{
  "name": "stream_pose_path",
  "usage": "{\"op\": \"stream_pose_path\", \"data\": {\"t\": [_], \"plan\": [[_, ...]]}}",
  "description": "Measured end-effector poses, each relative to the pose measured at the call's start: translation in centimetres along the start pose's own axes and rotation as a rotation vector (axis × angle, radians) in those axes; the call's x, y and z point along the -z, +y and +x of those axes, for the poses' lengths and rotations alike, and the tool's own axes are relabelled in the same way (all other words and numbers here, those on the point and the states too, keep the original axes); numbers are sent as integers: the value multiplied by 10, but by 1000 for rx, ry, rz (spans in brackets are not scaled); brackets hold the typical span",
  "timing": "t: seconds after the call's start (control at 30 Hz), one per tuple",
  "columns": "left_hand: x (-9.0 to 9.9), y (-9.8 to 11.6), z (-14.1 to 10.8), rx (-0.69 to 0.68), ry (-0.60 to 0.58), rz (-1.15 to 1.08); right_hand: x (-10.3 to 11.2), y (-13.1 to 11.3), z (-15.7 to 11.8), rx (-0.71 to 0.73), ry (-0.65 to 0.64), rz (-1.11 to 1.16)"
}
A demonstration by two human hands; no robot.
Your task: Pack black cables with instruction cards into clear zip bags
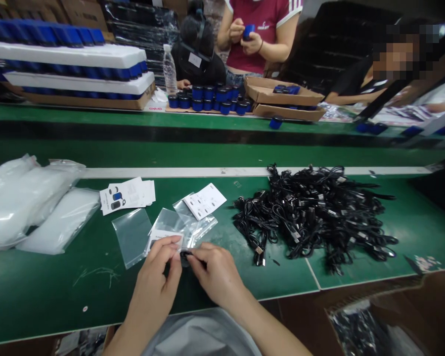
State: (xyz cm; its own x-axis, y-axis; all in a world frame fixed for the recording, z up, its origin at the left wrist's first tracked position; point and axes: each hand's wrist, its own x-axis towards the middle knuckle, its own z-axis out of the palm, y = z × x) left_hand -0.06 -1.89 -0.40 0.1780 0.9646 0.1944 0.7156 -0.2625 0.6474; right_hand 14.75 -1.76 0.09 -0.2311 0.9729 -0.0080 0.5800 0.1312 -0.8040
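Observation:
My left hand (pixel 159 269) is closed, its thumb and fingers pinching the edge of a clear plastic bag. A printed leaflet (pixel 166 234) shows just beyond those fingers. My right hand (pixel 218 272) is closed on a small coiled black cable (pixel 185 258) at the mouth of the bag, partly hidden by fingers. More clear bags (pixel 198 230) lie just past my hands, with a folded leaflet (pixel 205 200) on top of them. Another flat bag (pixel 132 237) lies to the left, below a stack of leaflets (pixel 128 194).
A large heap of black USB cables (pixel 311 212) covers the right of the green table (pixel 222 301). Bulging plastic packs (pixel 29 202) lie at the left. Across the bench stand blue containers (pixel 211 96), cardboard trays (pixel 287 106) and a bottle (pixel 169 69); several people work there.

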Motion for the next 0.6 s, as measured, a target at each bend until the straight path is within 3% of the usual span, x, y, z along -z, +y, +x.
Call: {"op": "stream_pose_path", "data": {"t": [0.1,0.2,0.3,0.43,0.5,0.6], "plan": [[0,0,-2,-44,7,17,-2,-5,-1,13,-2,-48],[-3,2,-5,-124,17,116,0,-7,3,-103,-13,218],[-6,5,-7,-165,30,186,9,-3,5,-143,-153,523],[-6,6,-8,-173,23,185,25,7,-1,-16,-345,683],[-6,7,-8,-190,32,181,30,13,-2,1,-365,694],[-6,8,-8,-208,61,187,26,18,0,-132,-339,744]]}}
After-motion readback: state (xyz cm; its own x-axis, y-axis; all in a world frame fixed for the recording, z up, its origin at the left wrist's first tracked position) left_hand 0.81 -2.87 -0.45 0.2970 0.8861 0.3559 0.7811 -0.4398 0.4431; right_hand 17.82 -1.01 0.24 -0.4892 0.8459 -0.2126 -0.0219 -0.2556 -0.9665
